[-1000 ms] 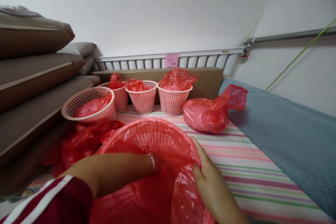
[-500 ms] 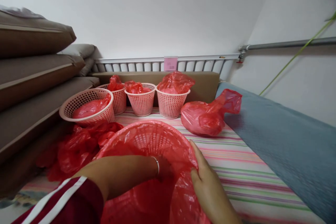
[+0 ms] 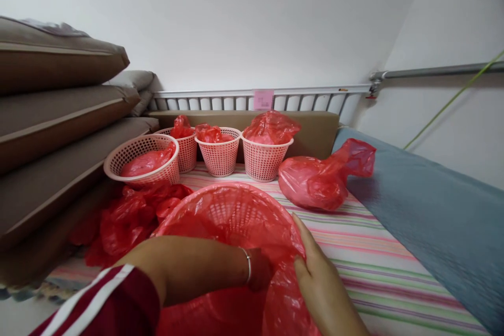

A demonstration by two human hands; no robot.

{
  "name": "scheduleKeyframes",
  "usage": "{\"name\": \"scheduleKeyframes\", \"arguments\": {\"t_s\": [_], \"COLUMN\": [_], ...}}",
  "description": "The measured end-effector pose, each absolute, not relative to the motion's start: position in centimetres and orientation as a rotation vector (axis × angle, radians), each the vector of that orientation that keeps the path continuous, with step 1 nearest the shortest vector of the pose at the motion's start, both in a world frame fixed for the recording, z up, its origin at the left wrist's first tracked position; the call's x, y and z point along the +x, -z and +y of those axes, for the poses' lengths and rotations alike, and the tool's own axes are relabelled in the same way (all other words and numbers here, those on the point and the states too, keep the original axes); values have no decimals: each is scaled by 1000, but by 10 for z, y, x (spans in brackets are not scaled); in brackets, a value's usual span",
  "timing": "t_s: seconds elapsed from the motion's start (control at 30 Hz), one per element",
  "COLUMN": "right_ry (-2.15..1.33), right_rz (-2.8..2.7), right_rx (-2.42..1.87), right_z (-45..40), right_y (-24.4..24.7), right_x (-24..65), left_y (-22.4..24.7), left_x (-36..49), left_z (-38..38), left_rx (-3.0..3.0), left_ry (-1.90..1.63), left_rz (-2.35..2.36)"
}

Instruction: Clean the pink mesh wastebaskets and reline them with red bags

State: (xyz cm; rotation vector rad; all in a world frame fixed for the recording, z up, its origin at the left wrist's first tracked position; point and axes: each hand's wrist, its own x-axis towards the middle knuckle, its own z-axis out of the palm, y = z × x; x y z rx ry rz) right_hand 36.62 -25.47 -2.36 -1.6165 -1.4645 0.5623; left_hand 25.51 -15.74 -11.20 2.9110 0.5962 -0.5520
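In front of me stands a large pink perforated plastic basket (image 3: pixel 240 187), lined with a red plastic bag (image 3: pixel 208 310). My left hand (image 3: pixel 260 269) reaches deep into it, a thin bracelet at the wrist; its fingers are hidden behind the red film. My right hand (image 3: pixel 321 278) grips the basket's right rim together with the bag's edge, thumb on the inner side and the other fingers mostly out of sight outside. Left of the basket lies a crumpled heap of red plastic bags (image 3: pixel 128 226). A filled, twisted red bag (image 3: pixel 315 181) rests beyond its right side.
Several smaller pink baskets (image 3: pixel 262 160) holding red bags line the back of the striped cloth (image 3: pixel 389 252). Stacked grey-brown cushions (image 3: pixel 59 115) rise at the left. Behind are a tan padded board (image 3: pixel 315 126) and a white radiator (image 3: pixel 220 100). Blue fabric (image 3: pixel 417 189) covers the right.
The view has shifted slightly, so everything sits a little further right. Inside the basket, my left hand has moved slightly lower. My right hand keeps its hold on the rim.
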Motion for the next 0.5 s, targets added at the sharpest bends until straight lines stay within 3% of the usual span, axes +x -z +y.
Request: {"name": "scheduleKeyframes", "arguments": {"t_s": [0.33,0.5], "right_ry": [-545,-554], "right_rz": [-1484,-1457], "right_rx": [-1602,-1587], "right_z": [-258,-257], "right_y": [30,24], "right_x": [368,366], "left_y": [57,51], "left_x": [198,171], "left_z": [-181,-164], "left_rx": [2820,2772], "left_ry": [1155,1245], "left_rz": [693,881]}}
